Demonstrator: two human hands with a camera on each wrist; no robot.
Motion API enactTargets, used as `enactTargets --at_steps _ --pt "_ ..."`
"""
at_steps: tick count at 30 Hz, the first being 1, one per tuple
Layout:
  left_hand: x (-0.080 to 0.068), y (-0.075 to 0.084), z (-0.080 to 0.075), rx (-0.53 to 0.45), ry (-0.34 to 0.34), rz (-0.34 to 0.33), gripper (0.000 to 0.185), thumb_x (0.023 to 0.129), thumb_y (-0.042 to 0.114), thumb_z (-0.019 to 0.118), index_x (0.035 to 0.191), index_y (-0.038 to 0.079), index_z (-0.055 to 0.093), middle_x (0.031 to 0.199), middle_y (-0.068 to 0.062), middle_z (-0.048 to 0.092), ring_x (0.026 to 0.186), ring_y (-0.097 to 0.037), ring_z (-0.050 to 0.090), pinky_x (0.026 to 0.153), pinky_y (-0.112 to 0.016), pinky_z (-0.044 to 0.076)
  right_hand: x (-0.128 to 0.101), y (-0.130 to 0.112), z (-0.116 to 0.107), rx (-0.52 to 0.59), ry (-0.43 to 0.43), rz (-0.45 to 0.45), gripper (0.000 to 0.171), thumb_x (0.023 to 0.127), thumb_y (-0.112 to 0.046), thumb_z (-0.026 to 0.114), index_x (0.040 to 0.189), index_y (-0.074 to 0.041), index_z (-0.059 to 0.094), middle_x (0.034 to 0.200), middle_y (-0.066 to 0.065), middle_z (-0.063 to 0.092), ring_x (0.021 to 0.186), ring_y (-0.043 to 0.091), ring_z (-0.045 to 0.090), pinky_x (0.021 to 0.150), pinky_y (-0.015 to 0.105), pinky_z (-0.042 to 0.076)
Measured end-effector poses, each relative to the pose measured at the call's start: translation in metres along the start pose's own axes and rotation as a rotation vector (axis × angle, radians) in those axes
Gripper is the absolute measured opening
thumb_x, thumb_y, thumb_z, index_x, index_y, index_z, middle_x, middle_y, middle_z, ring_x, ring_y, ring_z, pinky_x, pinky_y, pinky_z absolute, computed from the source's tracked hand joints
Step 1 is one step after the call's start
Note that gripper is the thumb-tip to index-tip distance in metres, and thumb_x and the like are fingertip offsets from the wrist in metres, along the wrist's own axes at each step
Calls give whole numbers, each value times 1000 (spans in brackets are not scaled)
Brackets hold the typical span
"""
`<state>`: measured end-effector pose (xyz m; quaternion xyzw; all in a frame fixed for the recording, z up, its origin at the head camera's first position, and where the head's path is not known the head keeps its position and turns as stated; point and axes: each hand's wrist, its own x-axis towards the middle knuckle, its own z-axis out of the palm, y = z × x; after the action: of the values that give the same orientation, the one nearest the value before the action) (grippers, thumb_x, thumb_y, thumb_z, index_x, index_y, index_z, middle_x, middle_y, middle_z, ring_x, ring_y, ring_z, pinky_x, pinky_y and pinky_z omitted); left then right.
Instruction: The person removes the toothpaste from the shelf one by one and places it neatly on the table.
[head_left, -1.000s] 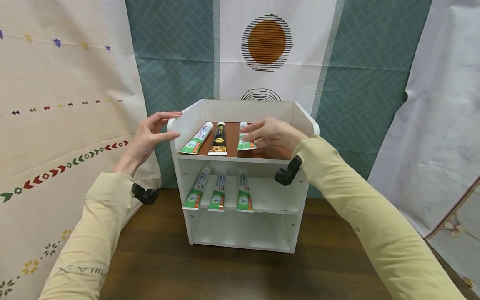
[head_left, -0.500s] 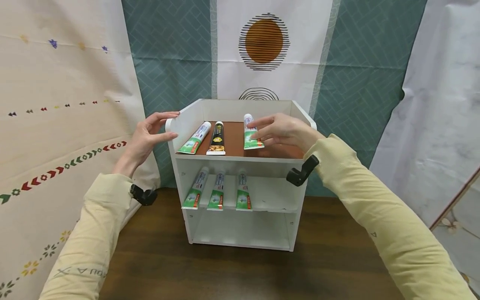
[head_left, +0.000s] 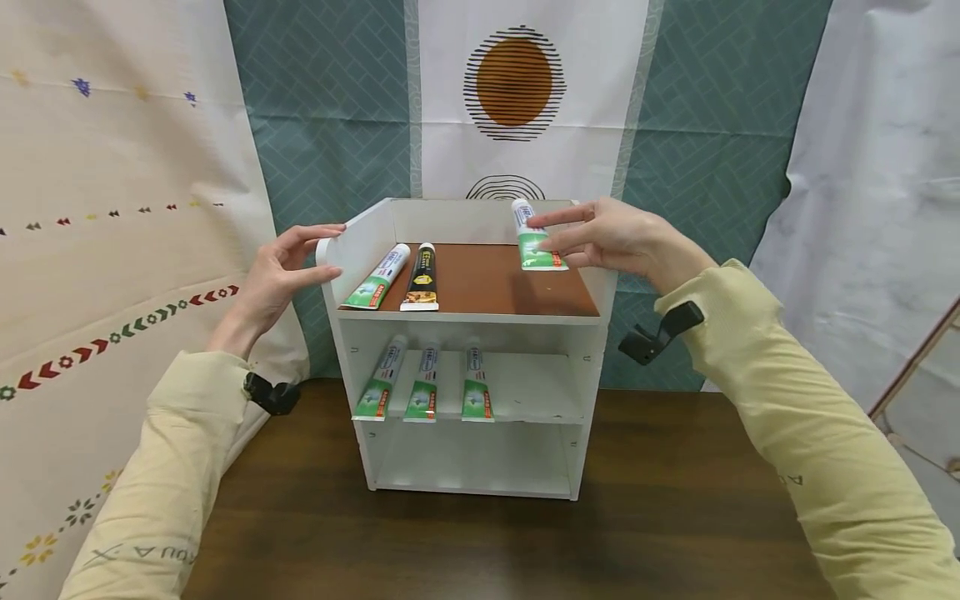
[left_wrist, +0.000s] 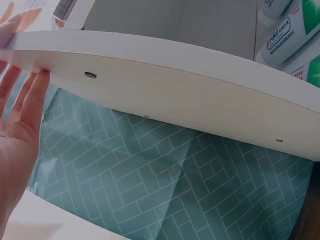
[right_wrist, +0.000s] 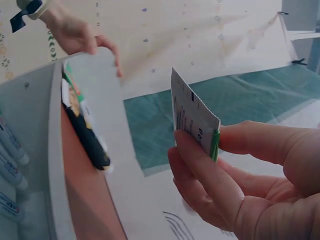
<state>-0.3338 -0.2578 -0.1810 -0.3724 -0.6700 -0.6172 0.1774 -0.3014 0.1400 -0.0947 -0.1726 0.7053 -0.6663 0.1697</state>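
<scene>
My right hand [head_left: 618, 242] pinches a green-and-white toothpaste tube [head_left: 534, 240] between thumb and fingers, cap end up, raised over the right part of the brown top shelf. In the right wrist view the flat crimped end of that tube [right_wrist: 195, 117] shows between thumb and fingertips. With the thumb on the inner side and the fingers outside, my left hand [head_left: 273, 279] holds the left side panel of the white shelf unit [head_left: 474, 319]. On the brown board lie another green-and-white toothpaste tube [head_left: 377, 278] and a black toothpaste tube [head_left: 422, 275], side by side at the left.
Three green-and-white tubes lie on the middle shelf, among them a left one [head_left: 381, 379] and a right one [head_left: 476, 383]. Below is the bottom compartment [head_left: 476, 462]. The unit stands on a dark wooden table [head_left: 412, 546], with patterned cloths [head_left: 330, 125] hanging behind.
My right hand has lifted the toothpaste tube off the brown board and carried it up and to the right. The left hand keeps its hold on the side panel.
</scene>
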Motion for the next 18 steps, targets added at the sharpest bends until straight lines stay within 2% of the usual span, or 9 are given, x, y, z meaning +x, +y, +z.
enactTargets --at_steps 4,11,18 --pt "0 -1 1 -12 -1 -1 44 77 -14 63 118 1 57 129 -11 46 125 -25 31 87 -26 38 -16 -7 -14 10 38 3 51 82 6 61 130 1 45 125 17 34 88 23 57 72 25 48" --pt "0 -2 0 -31 -1 -8 45 77 -14 62 119 1 56 129 -12 46 125 -22 31 86 -25 39 -39 -11 -43 92 79 -4 34 81 10 60 113 -3 62 124 17 36 87 23 59 75 27 47" --pt "0 -2 0 -38 10 -18 45 77 -13 62 119 2 56 130 -11 45 125 -22 32 86 -25 39 -60 -1 -76 116 128 -31 32 84 10 56 110 -5 65 117 15 48 83 21 60 71 26 49"
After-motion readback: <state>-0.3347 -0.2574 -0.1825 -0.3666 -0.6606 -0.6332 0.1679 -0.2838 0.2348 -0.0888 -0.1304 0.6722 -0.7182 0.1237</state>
